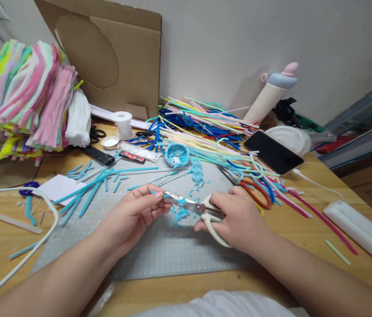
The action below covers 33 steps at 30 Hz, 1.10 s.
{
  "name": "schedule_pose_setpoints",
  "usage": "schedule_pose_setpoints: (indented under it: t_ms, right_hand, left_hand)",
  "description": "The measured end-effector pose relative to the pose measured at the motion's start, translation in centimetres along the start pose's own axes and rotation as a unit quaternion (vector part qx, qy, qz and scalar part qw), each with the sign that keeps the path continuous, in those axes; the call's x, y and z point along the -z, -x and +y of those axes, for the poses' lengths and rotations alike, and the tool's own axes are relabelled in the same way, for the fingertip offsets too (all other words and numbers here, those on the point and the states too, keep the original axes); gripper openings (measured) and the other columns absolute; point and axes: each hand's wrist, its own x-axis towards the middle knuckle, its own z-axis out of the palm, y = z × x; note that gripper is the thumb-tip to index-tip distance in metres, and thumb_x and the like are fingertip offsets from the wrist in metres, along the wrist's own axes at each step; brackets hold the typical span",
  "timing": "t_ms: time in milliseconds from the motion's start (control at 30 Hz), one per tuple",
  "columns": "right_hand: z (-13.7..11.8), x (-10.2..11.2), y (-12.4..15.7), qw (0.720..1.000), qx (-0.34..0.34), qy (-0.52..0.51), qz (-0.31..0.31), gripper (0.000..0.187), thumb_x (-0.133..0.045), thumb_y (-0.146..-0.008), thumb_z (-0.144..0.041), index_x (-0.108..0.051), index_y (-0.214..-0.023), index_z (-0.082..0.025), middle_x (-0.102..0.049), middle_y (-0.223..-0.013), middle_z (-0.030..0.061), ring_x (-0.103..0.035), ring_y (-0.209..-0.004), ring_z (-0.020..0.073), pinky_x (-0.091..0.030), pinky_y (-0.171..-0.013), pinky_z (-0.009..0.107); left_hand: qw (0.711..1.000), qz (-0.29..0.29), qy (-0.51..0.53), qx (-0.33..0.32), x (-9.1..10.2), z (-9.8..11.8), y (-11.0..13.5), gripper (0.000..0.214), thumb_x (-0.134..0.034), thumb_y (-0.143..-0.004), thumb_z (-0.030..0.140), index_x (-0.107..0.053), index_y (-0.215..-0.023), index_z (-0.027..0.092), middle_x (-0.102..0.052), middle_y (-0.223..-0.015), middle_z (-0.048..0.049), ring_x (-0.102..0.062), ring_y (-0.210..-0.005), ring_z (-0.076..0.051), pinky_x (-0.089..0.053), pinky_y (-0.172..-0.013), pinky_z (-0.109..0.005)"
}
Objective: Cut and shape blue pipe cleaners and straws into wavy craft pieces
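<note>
My left hand [132,213] is closed in a pinch on a short blue pipe cleaner [155,192], mostly hidden by the fingers. In my right hand [240,220] are scissors with cream handles [212,226]. Their blades point left and meet the pipe cleaner at my left fingertips. Blue fuzz clippings [181,215] lie on the grey cutting mat [159,259] under the blades. Just beyond, a round blue fuzzy cup shape [177,155] stands beside a wavy blue pipe cleaner piece [197,171]. Cut blue pipe cleaners [88,193] are scattered to the left.
A heap of colored pipe cleaners [202,127] covers the back. Orange-handled scissors [256,193] and a phone [274,152] lie on the right, near a power strip [360,231]. Bundled pipe cleaners [50,105] and a white cable [53,220] are on the left.
</note>
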Motion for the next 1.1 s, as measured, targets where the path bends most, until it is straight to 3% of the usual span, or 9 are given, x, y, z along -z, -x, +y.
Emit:
schedule_pose_setpoints:
  t_ms: [133,367,500,700,867,1100]
  right_hand:
    - [0.2,-0.2,0.1,1.000,-0.007,-0.006,0.009,0.041,-0.064,-0.066,-0.059,-0.053,-0.061,-0.020,-0.054,-0.054,-0.0005,-0.043,-0.059,0.0160,-0.026,-0.058,0.026]
    - [1.1,0.5,-0.5,0.996,-0.084,-0.008,0.037,0.040,-0.062,-0.070,-0.054,-0.045,-0.056,-0.020,-0.046,-0.051,-0.0018,-0.042,-0.056,0.0147,-0.025,-0.054,0.025]
    - [0.9,0.9,-0.7,0.998,-0.057,-0.003,0.028,0.035,-0.062,-0.071,-0.049,-0.046,-0.059,-0.021,-0.048,-0.051,-0.0021,-0.044,-0.055,0.0145,-0.026,-0.056,0.026]
    - [-0.5,1.0,-0.2,0.999,-0.027,0.016,-0.013,0.030,-0.060,-0.072,-0.049,-0.049,-0.070,-0.021,-0.059,-0.064,0.0000,-0.046,-0.060,0.0163,-0.024,-0.061,0.029]
    - [-1.1,0.8,0.2,0.999,-0.034,0.036,-0.005,0.031,-0.060,-0.072,-0.050,-0.050,-0.069,-0.020,-0.060,-0.064,0.0006,-0.046,-0.059,0.0165,-0.023,-0.062,0.030]
    - [-0.7,0.3,0.1,0.997,-0.045,0.061,-0.014,0.026,-0.057,-0.075,-0.044,-0.051,-0.070,-0.020,-0.063,-0.067,0.0015,-0.051,-0.060,0.0169,-0.024,-0.065,0.031]
  left_hand:
    - [1.000,0.003,0.000,-0.009,0.1,0.0,-0.1,0.002,-0.065,-0.073,0.013,-0.063,-0.071,0.014,-0.069,-0.070,-0.0039,-0.063,-0.067,-0.012,-0.049,-0.068,-0.021]
    - [0.996,0.045,-0.053,-0.055,-0.1,0.4,0.1,0.008,-0.069,-0.071,0.018,-0.062,-0.068,0.015,-0.069,-0.067,-0.0029,-0.063,-0.067,-0.013,-0.048,-0.069,-0.022]
    - [0.982,0.084,-0.131,-0.106,-0.6,0.7,0.3,0.015,-0.073,-0.067,0.024,-0.061,-0.064,0.015,-0.070,-0.067,-0.0031,-0.063,-0.066,-0.014,-0.048,-0.068,-0.022]
    - [0.938,0.163,-0.225,-0.205,-0.8,0.6,0.6,0.011,-0.074,-0.066,0.020,-0.064,-0.065,0.016,-0.069,-0.064,-0.0017,-0.065,-0.066,-0.014,-0.046,-0.065,-0.020]
    - [0.933,0.202,-0.201,-0.221,-0.5,0.6,0.6,0.014,-0.075,-0.065,0.024,-0.063,-0.065,0.017,-0.071,-0.066,-0.0023,-0.067,-0.070,-0.016,-0.047,-0.068,-0.021]
    - [0.958,0.189,-0.113,-0.184,-0.4,0.4,0.1,0.016,-0.072,-0.068,0.026,-0.058,-0.065,0.018,-0.071,-0.064,0.0003,-0.067,-0.069,-0.015,-0.051,-0.071,-0.025]
